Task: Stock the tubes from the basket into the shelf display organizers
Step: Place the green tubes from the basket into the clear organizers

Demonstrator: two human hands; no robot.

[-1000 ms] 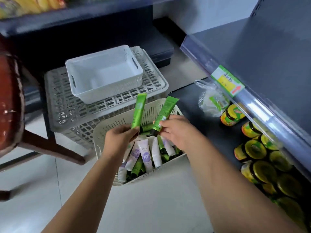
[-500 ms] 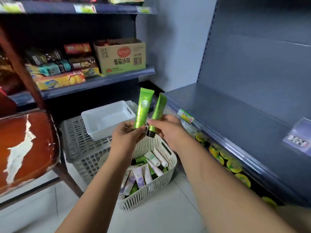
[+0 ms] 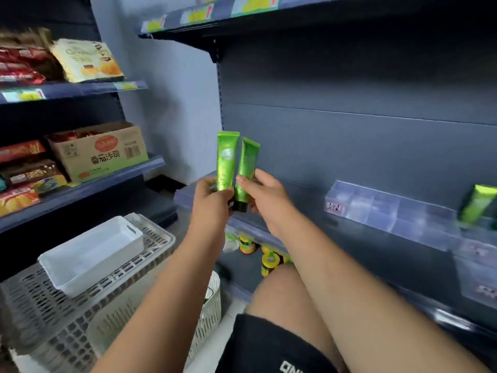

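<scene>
My left hand (image 3: 211,204) grips a green tube (image 3: 226,160) held upright, its crimped end on top. Right beside it, my right hand (image 3: 265,193) pinches a second green tube (image 3: 247,164) with its black cap at the bottom. Both tubes are raised in front of the grey shelf. A clear divided display organizer (image 3: 376,208) stands on that shelf to the right, with one green tube (image 3: 477,203) standing in it at the far right. The white slotted basket (image 3: 209,308) is mostly hidden behind my left forearm, and its contents cannot be seen.
A white bin (image 3: 88,254) sits on a grey slotted crate (image 3: 53,313) at lower left. Yellow-lidded jars (image 3: 269,261) stand on the bottom shelf. Snack packs and a cardboard box (image 3: 99,150) fill the left shelves. My knee (image 3: 282,292) is raised at the bottom middle.
Both hands lifted the two green tubes up from the basket to shelf height. My view swung up and right, bringing the clear organizer into sight.
</scene>
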